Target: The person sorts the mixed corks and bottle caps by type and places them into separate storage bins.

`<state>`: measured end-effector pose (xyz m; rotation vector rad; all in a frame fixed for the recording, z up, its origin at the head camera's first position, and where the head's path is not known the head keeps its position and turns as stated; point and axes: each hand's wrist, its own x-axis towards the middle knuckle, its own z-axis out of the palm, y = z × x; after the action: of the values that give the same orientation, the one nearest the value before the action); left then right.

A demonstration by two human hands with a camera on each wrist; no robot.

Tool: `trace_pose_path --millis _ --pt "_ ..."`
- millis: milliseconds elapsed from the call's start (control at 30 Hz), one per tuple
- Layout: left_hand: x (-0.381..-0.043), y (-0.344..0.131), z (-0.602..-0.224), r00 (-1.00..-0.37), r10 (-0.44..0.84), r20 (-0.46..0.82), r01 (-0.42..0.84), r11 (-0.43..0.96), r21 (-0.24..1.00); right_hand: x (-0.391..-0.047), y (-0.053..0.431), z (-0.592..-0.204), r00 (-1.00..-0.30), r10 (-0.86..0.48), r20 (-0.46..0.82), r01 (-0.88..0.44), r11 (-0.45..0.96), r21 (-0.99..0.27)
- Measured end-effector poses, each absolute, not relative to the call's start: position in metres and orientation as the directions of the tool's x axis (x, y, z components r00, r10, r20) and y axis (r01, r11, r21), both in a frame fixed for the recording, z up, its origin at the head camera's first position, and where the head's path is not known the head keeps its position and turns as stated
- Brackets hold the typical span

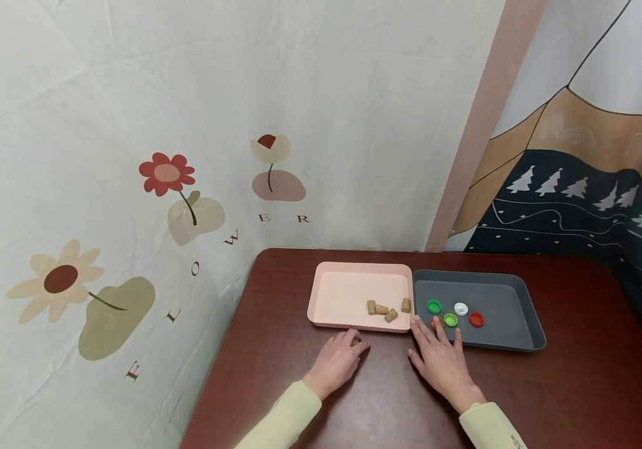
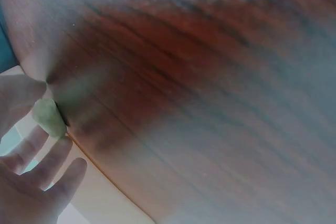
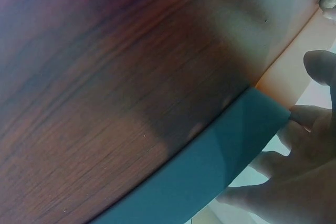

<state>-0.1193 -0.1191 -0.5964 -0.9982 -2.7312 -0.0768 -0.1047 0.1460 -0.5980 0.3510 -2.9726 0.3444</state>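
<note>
My left hand (image 1: 336,362) is at the front edge of the pink tray (image 1: 332,322). In the left wrist view its thumb and fingers pinch a small pale piece that looks like a cork (image 2: 49,118); the head view hides it. Several corks (image 1: 390,315) lie in the tray's right part. My right hand (image 1: 445,369) spreads its fingers over the front left corner of the dark grey tray (image 1: 506,290). One fingertip is at or over an orange-red bottle cap (image 1: 436,323), partly hidden. Around it lie a green cap (image 1: 434,306), lime cap (image 1: 450,320), white cap (image 1: 461,308) and red cap (image 1: 476,319).
Both trays stand side by side, their walls meeting, on a dark red-brown wooden table (image 1: 388,399). Behind the table hangs a pale cloth (image 1: 354,125) printed with flowers, and at the right a dark cloth (image 1: 568,212) with white trees.
</note>
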Motion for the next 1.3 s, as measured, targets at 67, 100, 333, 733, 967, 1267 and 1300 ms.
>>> trace_pose_path --millis 67,100,333,733,967,1267,1300 --pt "-0.1191 -0.1201 -0.5967 -0.736 0.631 0.245 0.644 0.764 -0.032 -0.1050 0.1461 -0.5981 -0.965 -0.213 0.153 -0.243 0.947 -0.210" --pt "-0.1193 -0.1206 -0.5971 -0.733 0.632 0.251 0.647 0.762 -0.030 -0.1051 0.1461 -0.5981 -0.965 -0.212 0.152 -0.242 0.947 -0.211" --pt "-0.1189 -0.1223 -0.5989 -0.734 0.624 0.267 0.648 0.762 0.000 -0.1044 0.1462 -0.5992 -0.965 -0.211 0.155 -0.241 0.946 -0.216" --pt "-0.1159 -0.1226 -0.5975 -0.739 0.610 0.284 0.631 0.775 -0.025 -0.1042 0.1463 -0.6006 -0.964 -0.214 0.159 -0.245 0.945 -0.215" --pt "-0.1163 -0.1248 -0.5944 -0.688 0.614 0.386 0.676 0.737 0.032 -0.1050 0.1471 -0.6019 -0.962 -0.216 0.164 -0.248 0.946 -0.210" --pt "-0.1215 -0.1274 -0.5935 -0.606 0.590 0.533 0.731 0.677 0.081 -0.1050 0.1471 -0.6013 -0.959 -0.221 0.180 -0.257 0.943 -0.213" --pt "-0.1224 -0.1278 -0.5931 -0.597 0.585 0.549 0.734 0.675 0.080 -0.1050 0.1470 -0.6011 -0.959 -0.221 0.180 -0.257 0.943 -0.213"
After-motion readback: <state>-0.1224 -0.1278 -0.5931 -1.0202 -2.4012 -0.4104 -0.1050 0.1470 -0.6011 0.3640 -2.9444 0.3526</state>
